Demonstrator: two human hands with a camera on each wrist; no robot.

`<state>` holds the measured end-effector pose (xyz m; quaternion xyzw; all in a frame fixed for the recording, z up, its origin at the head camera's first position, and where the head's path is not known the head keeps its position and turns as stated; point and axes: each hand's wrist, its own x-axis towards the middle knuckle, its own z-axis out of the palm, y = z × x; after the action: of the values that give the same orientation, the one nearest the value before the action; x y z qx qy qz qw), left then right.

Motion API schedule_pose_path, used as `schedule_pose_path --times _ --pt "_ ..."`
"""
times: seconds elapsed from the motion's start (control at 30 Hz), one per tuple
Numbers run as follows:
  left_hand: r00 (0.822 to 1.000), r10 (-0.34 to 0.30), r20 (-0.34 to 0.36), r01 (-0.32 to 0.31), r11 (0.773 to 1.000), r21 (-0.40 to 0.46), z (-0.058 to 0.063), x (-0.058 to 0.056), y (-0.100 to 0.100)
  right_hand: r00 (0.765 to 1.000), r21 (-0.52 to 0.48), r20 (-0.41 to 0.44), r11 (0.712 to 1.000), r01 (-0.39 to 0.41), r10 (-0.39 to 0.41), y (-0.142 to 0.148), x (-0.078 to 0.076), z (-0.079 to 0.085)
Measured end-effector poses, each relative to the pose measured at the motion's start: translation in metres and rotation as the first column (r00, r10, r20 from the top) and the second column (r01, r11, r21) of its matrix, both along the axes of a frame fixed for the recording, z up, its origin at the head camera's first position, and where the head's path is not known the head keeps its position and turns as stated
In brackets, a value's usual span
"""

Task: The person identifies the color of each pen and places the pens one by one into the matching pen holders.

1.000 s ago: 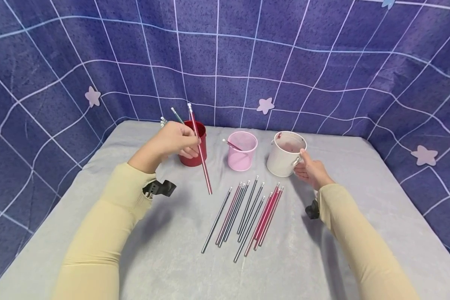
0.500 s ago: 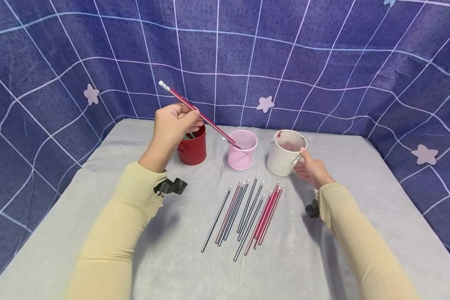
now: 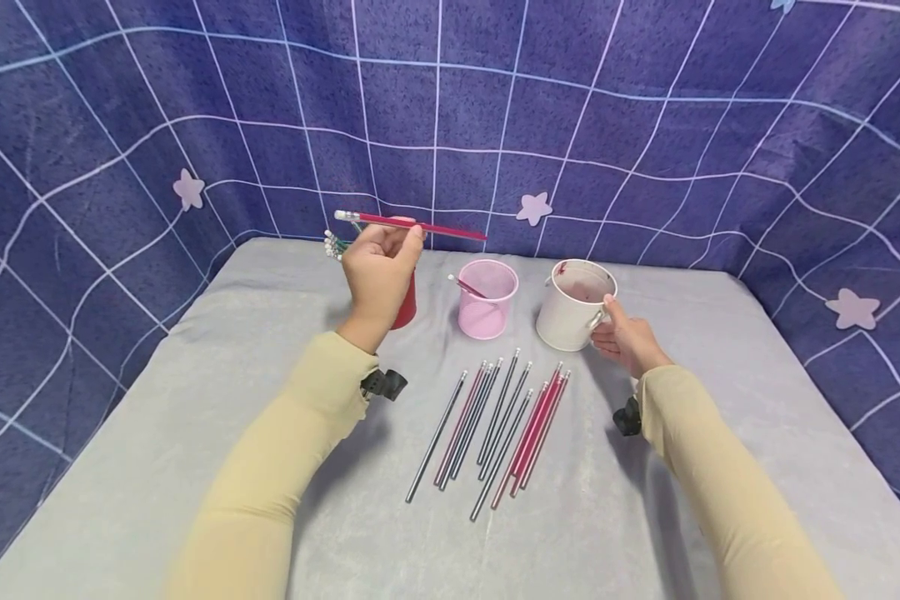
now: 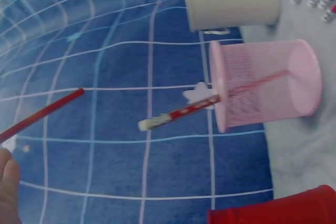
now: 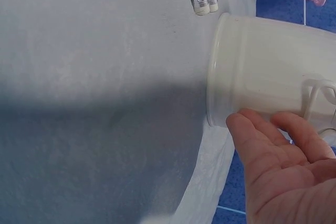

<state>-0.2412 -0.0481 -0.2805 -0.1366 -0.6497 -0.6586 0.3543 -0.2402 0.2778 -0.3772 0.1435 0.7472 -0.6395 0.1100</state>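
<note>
My left hand pinches a red pencil between thumb and fingers, raised almost level with its white eraser to the left. Behind that hand stands a red bucket, mostly hidden, with several green pencils leaning out. To its right is a pink mesh cup with one dark red pencil in it. My right hand rests against a white bucket, thumb at the rim near the handle. In the right wrist view its fingers lie loosely extended along the bucket's side.
Several dark pencils and red pencils lie in rows on the grey cloth in front of the containers. A blue curtain with white lines and stars hangs behind and at both sides.
My left hand first rises from beside the red bucket, then shifts right, and the pencil in it swings from steep to nearly level. My right hand and the white bucket stay in place.
</note>
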Motion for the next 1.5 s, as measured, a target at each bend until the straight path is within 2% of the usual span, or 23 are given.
schedule_pose_path --times 0.1,0.23,0.43,0.63,0.73,0.87,0.97,1.03,1.1,1.27,1.33,1.5 --pt "0.999 0.027 0.018 -0.024 0.994 -0.107 -0.008 -0.006 0.005 1.0 -0.011 0.003 1.0 0.009 -0.009 -0.001 0.0 0.0" --pt "0.999 0.05 -0.009 -0.05 0.972 -0.228 -0.018 -0.012 0.01 1.0 -0.015 0.001 1.0 0.015 -0.015 -0.001 0.0 -0.002" --pt "0.999 0.033 -0.032 -0.042 0.937 -0.346 -0.034 -0.022 0.016 1.0 0.003 -0.008 1.0 0.013 -0.013 -0.001 0.0 -0.002" --pt "0.999 0.032 -0.03 -0.042 0.892 -0.451 -0.052 -0.027 0.009 1.0 -0.013 -0.002 1.0 0.019 -0.019 -0.004 -0.001 -0.002" --pt "0.999 0.026 -0.033 -0.039 0.87 -0.492 -0.058 -0.028 0.004 1.0 -0.022 0.006 1.0 0.004 -0.004 -0.006 -0.001 -0.004" --pt "0.997 0.017 -0.081 -0.057 0.847 -0.529 -0.061 -0.029 0.0 1.0 -0.014 0.002 1.0 0.005 -0.005 -0.006 -0.001 -0.006" --pt "0.994 0.018 -0.105 -0.072 0.836 -0.545 -0.06 -0.029 -0.001 1.0 -0.009 -0.003 1.0 0.003 -0.003 -0.005 -0.001 -0.006" --pt "0.995 0.015 -0.098 -0.066 0.837 -0.543 -0.06 -0.029 0.0 1.0 -0.015 -0.001 1.0 0.004 -0.004 -0.004 -0.001 -0.006" --pt "0.995 0.027 -0.098 -0.077 0.833 -0.547 -0.06 -0.029 0.001 1.0 -0.017 0.0 1.0 0.005 -0.005 -0.003 -0.001 -0.006" --pt "0.99 0.081 -0.119 -0.136 0.801 -0.582 -0.063 -0.027 0.004 1.0 -0.021 0.004 1.0 0.013 -0.013 -0.001 -0.001 -0.005" --pt "0.992 0.096 -0.086 -0.128 0.803 -0.583 -0.063 -0.025 0.005 1.0 -0.025 0.006 1.0 0.013 -0.013 0.0 -0.001 -0.003" --pt "0.996 0.081 0.038 -0.047 0.837 -0.545 -0.065 -0.024 0.008 1.0 -0.026 0.004 1.0 0.008 -0.008 0.001 0.0 -0.002"
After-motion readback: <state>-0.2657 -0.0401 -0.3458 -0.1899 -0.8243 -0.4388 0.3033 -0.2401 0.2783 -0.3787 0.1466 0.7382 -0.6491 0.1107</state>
